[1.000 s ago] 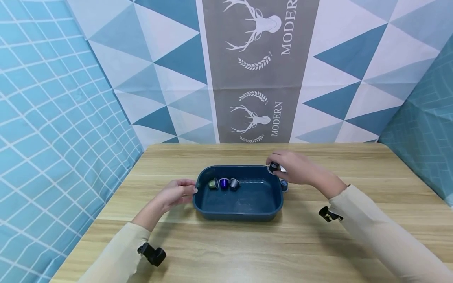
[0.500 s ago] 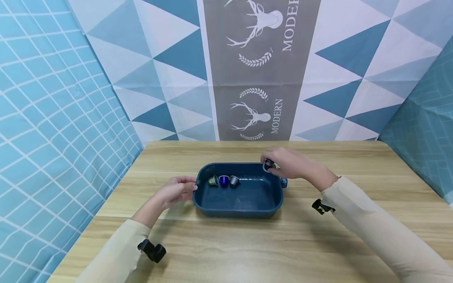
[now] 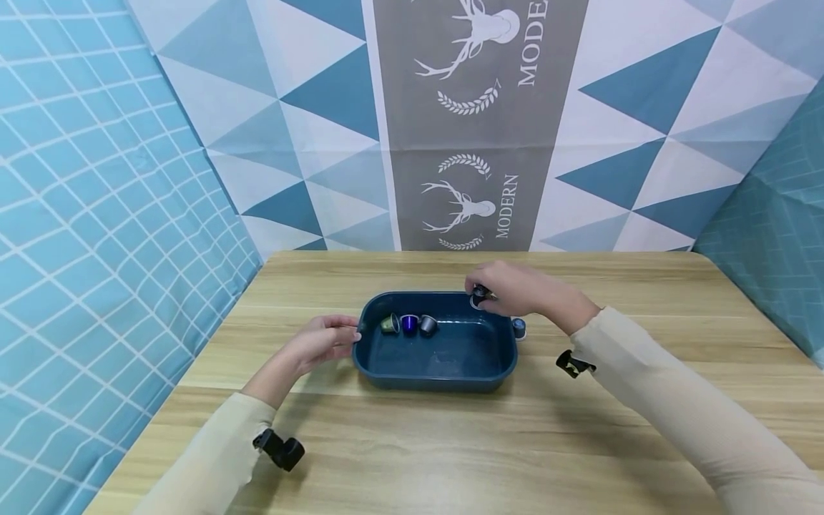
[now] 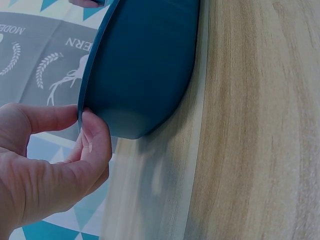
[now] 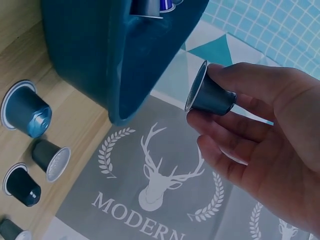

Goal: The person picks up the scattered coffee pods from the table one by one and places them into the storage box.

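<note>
My left hand [image 3: 323, 338] pinches the left rim of a dark blue plastic bin [image 3: 431, 384] between thumb and fingers, close up in the left wrist view. Over the bin's back right corner, my right hand [image 3: 513, 287] holds a dark coffee capsule [image 5: 212, 95] by thumb and fingertips, its silvery rim turned toward the bin. Inside the bin, a green capsule [image 3: 390, 324], a purple-blue capsule [image 3: 409, 325] and a grey capsule [image 3: 428, 325] lie in a row near the back left.
Beside the bin's right end a blue capsule [image 5: 30, 111] lies on the wooden table [image 3: 412, 450]. The right wrist view shows a grey capsule [image 5: 47, 157], a black capsule [image 5: 22, 185] and another dark capsule [image 5: 11, 230] near it. A patterned cloth wall [image 3: 322, 143] stands behind.
My right hand has moved left with the dark capsule, from the bin's right corner to over its back edge. The left hand keeps its place on the rim.
</note>
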Demonstrator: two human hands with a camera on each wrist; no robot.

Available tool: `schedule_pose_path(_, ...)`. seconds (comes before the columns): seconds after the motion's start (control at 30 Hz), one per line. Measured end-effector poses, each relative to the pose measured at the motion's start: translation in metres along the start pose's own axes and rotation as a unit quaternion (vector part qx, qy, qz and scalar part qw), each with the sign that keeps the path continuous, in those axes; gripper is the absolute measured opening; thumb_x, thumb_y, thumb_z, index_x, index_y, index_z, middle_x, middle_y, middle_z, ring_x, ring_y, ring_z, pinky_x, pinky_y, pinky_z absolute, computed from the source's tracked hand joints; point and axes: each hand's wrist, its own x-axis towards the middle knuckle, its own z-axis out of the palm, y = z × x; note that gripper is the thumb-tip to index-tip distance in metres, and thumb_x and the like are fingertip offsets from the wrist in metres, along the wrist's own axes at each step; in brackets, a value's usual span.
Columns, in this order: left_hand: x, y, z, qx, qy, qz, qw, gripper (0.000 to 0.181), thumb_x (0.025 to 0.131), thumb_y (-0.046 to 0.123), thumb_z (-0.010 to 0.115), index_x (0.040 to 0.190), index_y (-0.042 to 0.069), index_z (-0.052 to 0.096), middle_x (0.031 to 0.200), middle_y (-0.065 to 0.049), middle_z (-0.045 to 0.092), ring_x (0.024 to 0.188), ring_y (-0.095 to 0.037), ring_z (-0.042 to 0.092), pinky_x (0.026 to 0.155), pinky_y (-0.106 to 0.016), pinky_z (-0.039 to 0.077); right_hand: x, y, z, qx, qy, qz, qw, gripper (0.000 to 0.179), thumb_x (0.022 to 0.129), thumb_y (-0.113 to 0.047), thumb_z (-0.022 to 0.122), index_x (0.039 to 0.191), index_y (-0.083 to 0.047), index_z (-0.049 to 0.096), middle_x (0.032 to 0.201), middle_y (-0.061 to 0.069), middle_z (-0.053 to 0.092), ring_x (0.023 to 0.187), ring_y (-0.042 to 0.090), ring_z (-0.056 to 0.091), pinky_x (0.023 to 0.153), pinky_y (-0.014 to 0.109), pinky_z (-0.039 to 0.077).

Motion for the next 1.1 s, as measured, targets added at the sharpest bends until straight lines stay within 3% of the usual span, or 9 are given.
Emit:
schedule_pose_path(0.53, 0.002, -0.003, -0.001, 0.003, 0.002, 0.003, 1.0000, 0.046, 0.094, 0.008, 0.055, 0.134, -0.009, 0.042, 0.112, -0.009, 0.058, 0.088, -0.007, 0.060, 0.081, -0.023, 0.055, 0.030, -0.014, 0.001, 0.013, -0.060, 0.029, 0.9977, 0.020, 0.087, -0.011, 0.069, 0.106, -0.007, 0.066, 0.105, 0.006, 0.068, 0.090, 0.018, 0.060, 0.086, 0.035, 0.055)
schedule_pose_path(1.1, 0.004, -0.005, -0.003, 0.005, 0.001, 0.006, 1.0000, 0.045, 0.094, 0.009, 0.054, 0.134, -0.009, 0.042, 0.112, -0.009, 0.059, 0.090, -0.008, 0.061, 0.082, -0.023, 0.055, 0.061, -0.024, 0.010, -0.013, -0.139, 0.037, 0.9896, 0.010, 0.084, -0.010, 0.071, 0.092, -0.008, 0.065, 0.092, 0.004, 0.065, 0.079, 0.016, 0.055, 0.075, 0.028, 0.050)
